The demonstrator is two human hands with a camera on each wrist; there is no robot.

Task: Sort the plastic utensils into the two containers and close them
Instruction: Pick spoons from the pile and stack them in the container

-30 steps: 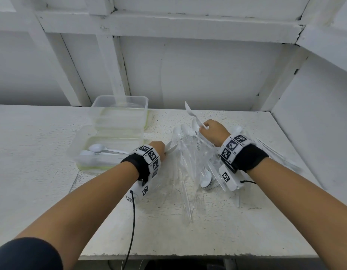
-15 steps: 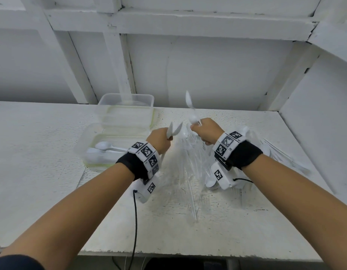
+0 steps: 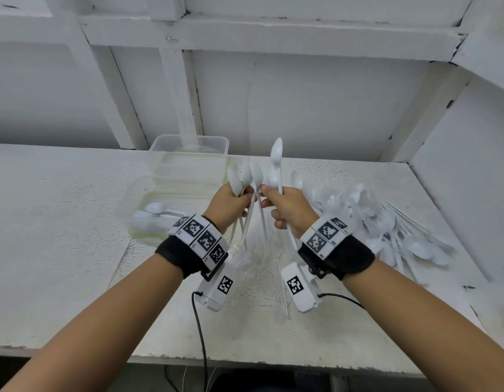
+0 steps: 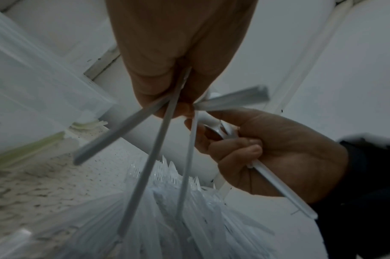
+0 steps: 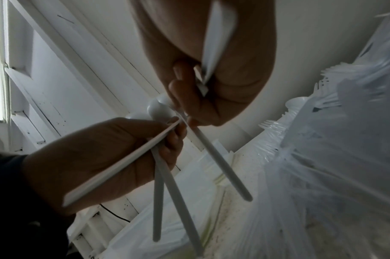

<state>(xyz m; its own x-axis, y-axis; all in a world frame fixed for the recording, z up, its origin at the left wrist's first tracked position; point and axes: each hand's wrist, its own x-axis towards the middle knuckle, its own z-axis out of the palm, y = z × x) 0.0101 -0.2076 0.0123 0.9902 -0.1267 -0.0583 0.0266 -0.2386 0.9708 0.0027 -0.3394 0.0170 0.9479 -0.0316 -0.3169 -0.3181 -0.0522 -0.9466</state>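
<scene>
My left hand (image 3: 239, 198) grips a bunch of white plastic spoons (image 3: 246, 176), bowls up and handles hanging down (image 4: 145, 175). Right beside it, my right hand (image 3: 273, 200) grips more white spoons (image 3: 275, 154), one standing taller than the rest. The two fists almost touch above the table. To the left is a clear container (image 3: 137, 199) with a few spoons (image 3: 157, 207) lying in it, and a second clear container (image 3: 188, 145) stands behind it. In the right wrist view my left hand (image 5: 167, 140) holds its handles fanned out.
A large heap of white and clear utensils (image 3: 386, 227) lies on the table's right side. Clear forks (image 4: 167, 184) lie under my hands. White walls close in behind and at the right. Wrist camera cables hang near the front edge (image 3: 200, 321).
Both hands have risen from the utensil pile and come together, each carrying spoons; the spoons now stand upright and the fists nearly meet.
</scene>
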